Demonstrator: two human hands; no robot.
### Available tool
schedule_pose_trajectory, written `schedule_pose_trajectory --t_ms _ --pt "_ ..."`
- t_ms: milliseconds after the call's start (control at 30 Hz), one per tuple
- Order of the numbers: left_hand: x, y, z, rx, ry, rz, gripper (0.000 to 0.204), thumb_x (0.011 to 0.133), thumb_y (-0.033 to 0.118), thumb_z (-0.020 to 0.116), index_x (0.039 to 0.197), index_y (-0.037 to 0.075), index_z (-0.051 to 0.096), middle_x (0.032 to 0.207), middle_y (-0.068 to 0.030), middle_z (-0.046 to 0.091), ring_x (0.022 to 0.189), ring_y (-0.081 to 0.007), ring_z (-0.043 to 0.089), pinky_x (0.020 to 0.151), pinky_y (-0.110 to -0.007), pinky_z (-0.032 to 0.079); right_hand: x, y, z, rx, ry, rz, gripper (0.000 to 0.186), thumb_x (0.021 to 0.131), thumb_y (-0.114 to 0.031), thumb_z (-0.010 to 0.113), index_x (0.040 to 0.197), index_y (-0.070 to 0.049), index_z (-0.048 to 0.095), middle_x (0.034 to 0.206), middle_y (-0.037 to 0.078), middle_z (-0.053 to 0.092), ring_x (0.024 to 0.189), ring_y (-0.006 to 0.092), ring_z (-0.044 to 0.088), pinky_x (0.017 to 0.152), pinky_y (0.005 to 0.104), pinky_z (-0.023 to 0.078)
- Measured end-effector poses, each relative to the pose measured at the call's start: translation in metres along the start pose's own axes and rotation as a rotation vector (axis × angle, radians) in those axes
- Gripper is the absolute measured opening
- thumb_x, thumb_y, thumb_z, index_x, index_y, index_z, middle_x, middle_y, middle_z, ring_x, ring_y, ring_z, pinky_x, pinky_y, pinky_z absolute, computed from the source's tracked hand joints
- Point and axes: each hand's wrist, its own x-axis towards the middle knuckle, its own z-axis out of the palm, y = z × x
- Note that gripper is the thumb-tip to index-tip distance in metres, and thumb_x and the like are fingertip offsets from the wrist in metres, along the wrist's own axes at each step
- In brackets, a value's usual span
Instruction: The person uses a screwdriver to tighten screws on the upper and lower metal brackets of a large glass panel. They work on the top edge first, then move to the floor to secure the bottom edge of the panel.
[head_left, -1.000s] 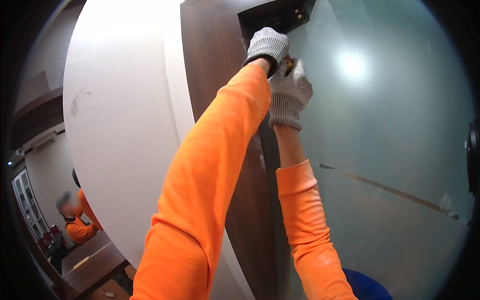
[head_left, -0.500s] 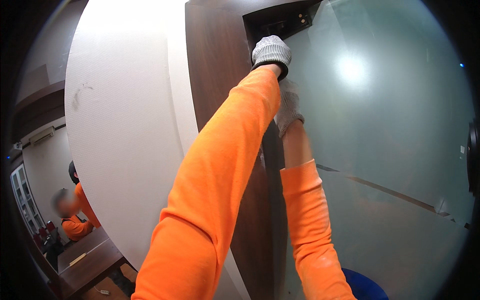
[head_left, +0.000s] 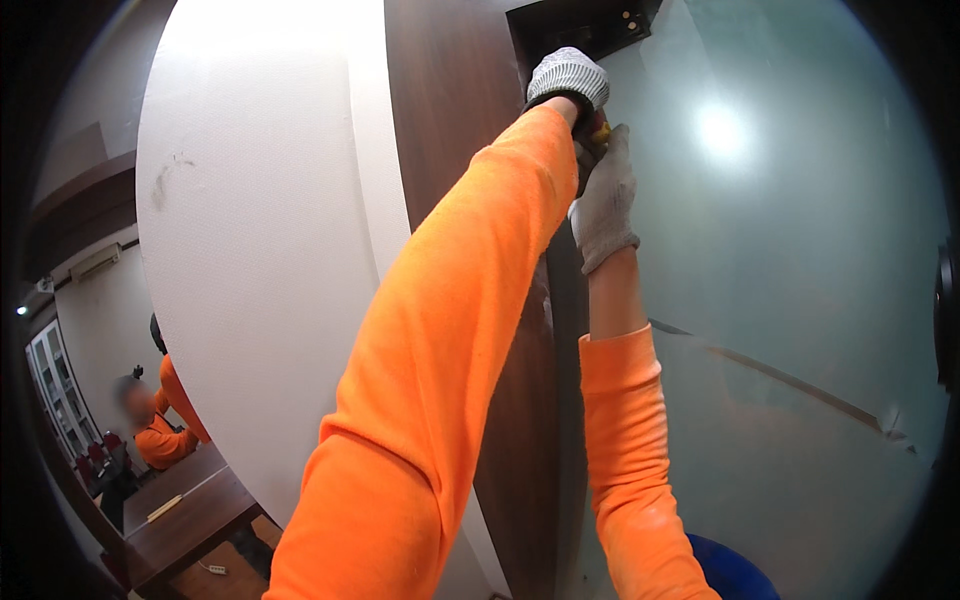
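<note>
My left hand (head_left: 570, 78), in a grey-and-white knit glove with a dark cuff, reaches up to a black metal fitting (head_left: 580, 38) at the top corner of a frosted glass panel (head_left: 760, 230). Its fingers are hidden behind the back of the glove. Just below it, my right hand (head_left: 608, 200), gloved alike, has its fingers closed around a small tool with a red-and-yellow handle (head_left: 601, 131). Only a bit of that handle shows; the rest is hidden by the hands. Two brass-coloured dots sit on the fitting.
A dark wood frame (head_left: 440, 110) runs down beside the glass, next to a white textured wall panel (head_left: 250, 230). A blue round container (head_left: 730, 570) stands low at the right. Far left, a person in orange (head_left: 160, 440) is near a brown table (head_left: 190, 520).
My right hand has turned and shifted slightly to the right, so the red-and-yellow handle now shows. The whole view has moved a little; my left hand stays by the fitting.
</note>
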Motion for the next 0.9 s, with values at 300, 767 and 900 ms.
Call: schedule_pose_trajectory --t_ms 300,767,900 --pt "0.002 -0.004 0.021 0.042 0.232 0.084 0.026 0.088 0.022 0.061 0.094 0.004 0.08 0.118 -0.0238 0.069 0.111 -0.0394 0.067 0.097 -0.042 0.054 0.021 0.014 -0.009 -1.066 0.23 -0.505 0.035 0.105 -0.036 0.044 0.099 -0.007 0.062 0.072 -0.001 0.058 0.058 0.011 0.051 0.055 0.0289 0.045" --pt "-0.002 0.006 0.017 0.01 0.225 0.104 0.038 0.09 0.025 0.055 0.111 -0.002 0.073 0.116 -0.0281 0.068 0.112 -0.0394 0.066 0.099 -0.043 0.052 0.04 0.012 -0.018 -0.604 0.057 -0.332 0.039 0.104 -0.038 0.046 0.109 -0.003 0.063 0.079 0.01 0.065 0.065 0.0239 0.061 0.062 0.037 0.05" --pt "0.002 0.0 0.022 0.044 0.118 0.034 0.031 0.091 0.026 0.055 0.089 0.007 0.081 0.105 -0.0227 0.073 0.105 -0.0363 0.07 0.094 -0.042 0.055 0.028 0.017 -0.019 -1.17 0.218 -0.498 0.042 0.101 -0.038 0.051 0.113 0.0 0.061 0.088 0.022 0.069 0.078 0.039 0.067 0.072 0.0447 0.053"
